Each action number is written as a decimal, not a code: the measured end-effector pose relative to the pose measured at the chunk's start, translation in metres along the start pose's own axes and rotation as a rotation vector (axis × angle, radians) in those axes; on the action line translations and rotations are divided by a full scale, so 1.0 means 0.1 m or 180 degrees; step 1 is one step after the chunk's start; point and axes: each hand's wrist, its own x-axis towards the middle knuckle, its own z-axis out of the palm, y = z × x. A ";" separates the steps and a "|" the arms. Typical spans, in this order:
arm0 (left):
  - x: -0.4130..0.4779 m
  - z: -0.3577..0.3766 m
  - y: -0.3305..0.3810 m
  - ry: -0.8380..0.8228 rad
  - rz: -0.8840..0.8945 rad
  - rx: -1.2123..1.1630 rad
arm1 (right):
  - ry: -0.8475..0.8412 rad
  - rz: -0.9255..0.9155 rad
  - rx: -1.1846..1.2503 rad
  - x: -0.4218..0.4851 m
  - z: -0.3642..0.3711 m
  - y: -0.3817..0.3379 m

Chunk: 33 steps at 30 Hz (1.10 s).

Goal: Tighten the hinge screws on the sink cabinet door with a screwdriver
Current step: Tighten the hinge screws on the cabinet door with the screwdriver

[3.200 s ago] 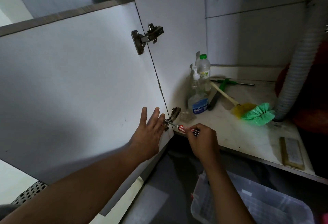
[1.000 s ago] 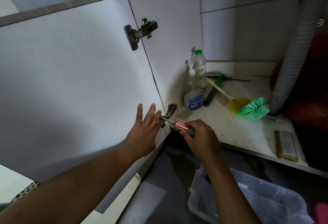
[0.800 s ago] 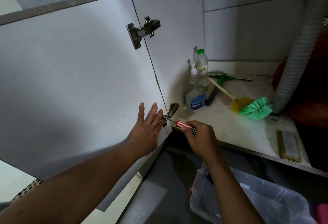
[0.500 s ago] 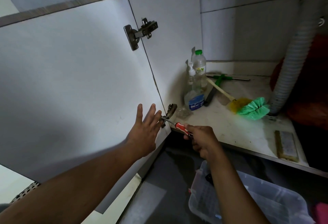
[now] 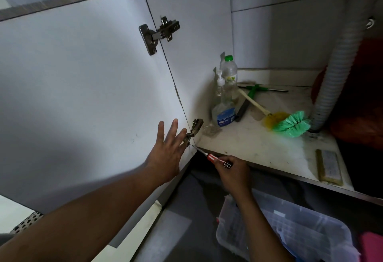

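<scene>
The white cabinet door (image 5: 83, 95) stands open to the left. My left hand (image 5: 166, 153) lies flat against its inner face with straight fingers, fingertips next to the lower hinge (image 5: 193, 130). My right hand (image 5: 233, 173) grips a red-and-white striped screwdriver (image 5: 210, 157) by its handle. The blade tip sits just below and right of the lower hinge, a small gap apart from it. The upper hinge (image 5: 158, 33) is untouched near the top of the door.
On the cabinet floor (image 5: 259, 143) stand a spray bottle (image 5: 223, 110) and a green-capped bottle (image 5: 229, 73). A green brush (image 5: 290, 125), a squeegee (image 5: 255, 90) and a sponge block (image 5: 329, 166) lie there too. A ribbed drain hose (image 5: 335, 71) hangs at right. A clear plastic box (image 5: 290, 237) sits below.
The screwdriver tip has come off the lower hinge and dropped slightly down and right with my right hand. My left hand stays flat on the door.
</scene>
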 end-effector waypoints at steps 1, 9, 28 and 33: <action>0.00 0.00 0.00 -0.0002 -0.0006 0.0006 | 0.0012 -0.0018 0.0012 0.01 0.02 -0.01; 0.02 0.04 0.01 -0.0004 -0.0022 0.0061 | -0.0050 -0.0070 -0.0004 0.04 0.06 0.00; 0.02 0.02 0.00 -0.0012 -0.0022 -0.0039 | -0.0144 -0.0102 0.0074 0.11 0.10 0.04; 0.02 0.00 0.00 -0.0044 -0.0023 -0.0050 | -0.0157 -0.0071 0.0024 0.12 0.10 0.06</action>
